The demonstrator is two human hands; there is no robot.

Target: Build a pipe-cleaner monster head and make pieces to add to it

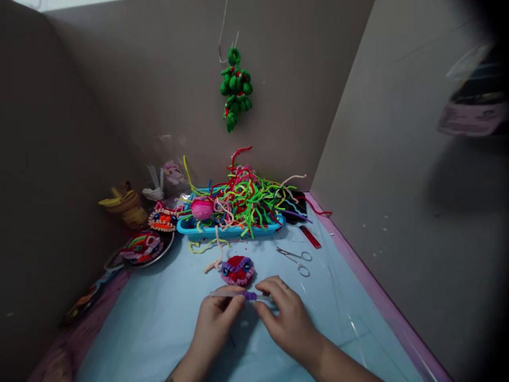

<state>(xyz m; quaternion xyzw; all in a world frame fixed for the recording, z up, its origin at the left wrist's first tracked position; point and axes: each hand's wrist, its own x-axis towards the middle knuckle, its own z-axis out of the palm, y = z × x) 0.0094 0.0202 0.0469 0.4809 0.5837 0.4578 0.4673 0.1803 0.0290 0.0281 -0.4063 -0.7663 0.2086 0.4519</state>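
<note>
Both hands are together low in the middle, at a thin pale stick [227,294] with a purple pipe cleaner [249,296] coiled tightly round its middle. My left hand [217,318] pinches the stick left of the coil, thumb against fingers. At the right end, my right hand [288,318] has its thumb and fingertips closed about the stick, close to the coil. Just beyond my fingers lies a round red pipe-cleaner face [237,270] with purple brows, blue eyes and a pink-purple edge. Scissors [296,259] lie slightly opened to its right.
A blue tray [191,229] heaped with coloured pipe cleaners [250,196] stands at the back. Left of it are a dark bowl of finished pieces [145,248] and an orange pipe-cleaner face [163,219]. A red comb-like strip [310,236] lies right. A green ornament [235,87] hangs above.
</note>
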